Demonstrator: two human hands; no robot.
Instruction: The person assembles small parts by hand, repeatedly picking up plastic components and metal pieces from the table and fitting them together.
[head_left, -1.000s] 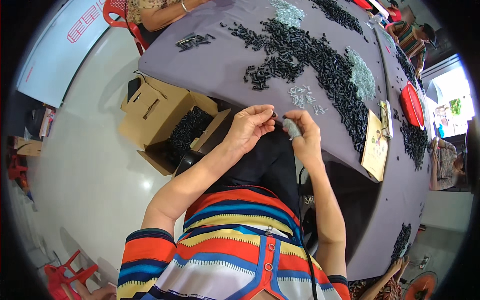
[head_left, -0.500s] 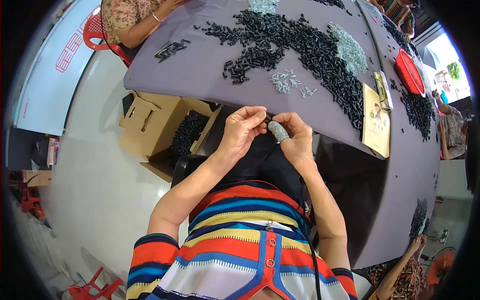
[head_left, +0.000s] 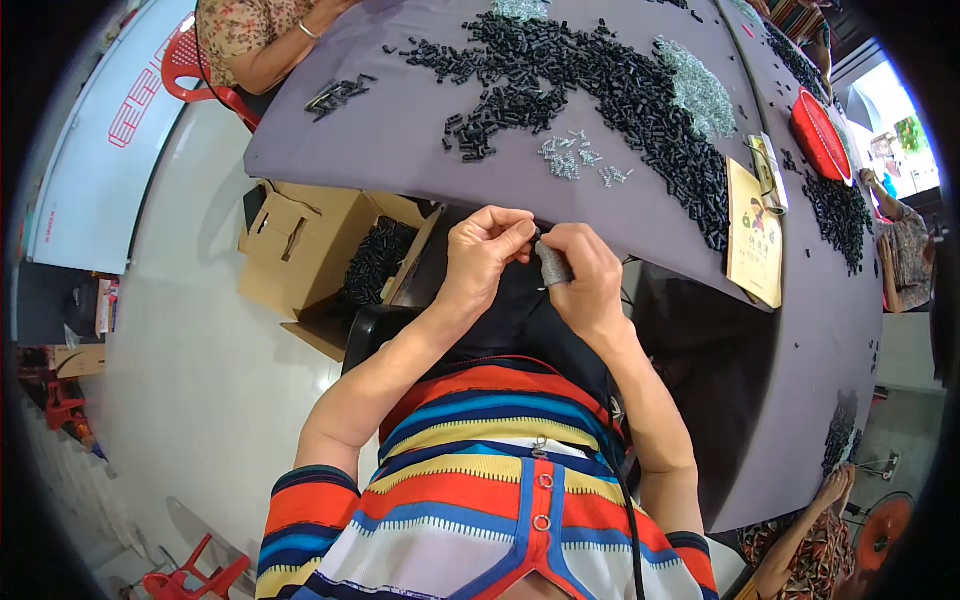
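Observation:
Over my lap, just off the near table edge, my two hands meet. My left hand [head_left: 480,255] is closed in a pinch at the thumb and forefinger; what it grips is too small and hidden to name. Close beside it, my right hand [head_left: 592,280] is closed with its fingers curled. A grey, textured sleeve [head_left: 553,266] lies along the right thumb, seemingly wrapped around it. Beyond the hands, small silvery coil-like pieces [head_left: 568,160] are scattered on the grey-covered table [head_left: 390,140], next to a large spread of short black cylinders [head_left: 660,140].
A heap of silvery pieces [head_left: 700,95] lies farther back. At right are a clipboard [head_left: 768,175], a yellow booklet [head_left: 752,235] and a red basket [head_left: 820,135]. An open cardboard box [head_left: 290,255] of black pieces stands at left below the table. Other people sit around it.
My right hand has turned over the grey sleeve, hiding more of it, and its fingers curl further. My left hand stays nearly in place, still pinching.

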